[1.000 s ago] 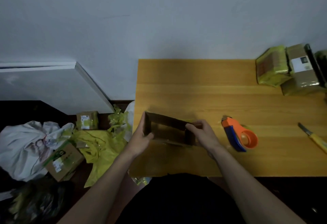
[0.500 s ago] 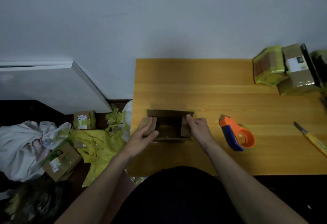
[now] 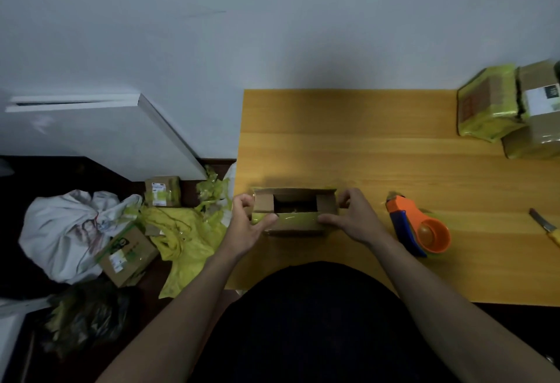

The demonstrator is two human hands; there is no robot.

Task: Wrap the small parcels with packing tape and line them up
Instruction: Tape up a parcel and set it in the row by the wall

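Where the box is: I am seeing the small cardboard box [image 3: 294, 210] sitting on the bench [image 3: 363, 146], near the front left corner, right in front of me.
Box top: The end flaps are lying folded in, but the middle is gaping open and dark.
Risk one: I am thinking the flaps may be popping back up if both hands let go to fetch the tape dispenser [image 3: 416, 228], which is lying just beside the box on the right.
Risk two: I am guessing the old shiny tape on the near flap may be sticking crooked.
Left hand: The left hand [image 3: 247, 222] is holding the left end, fingers curled round it, thumb pressing the near flap.
Right hand: The right hand [image 3: 351, 216] is gripping the right end the same way.
Done parcels: The wrapped parcels [image 3: 509, 110] are waiting at the far right.
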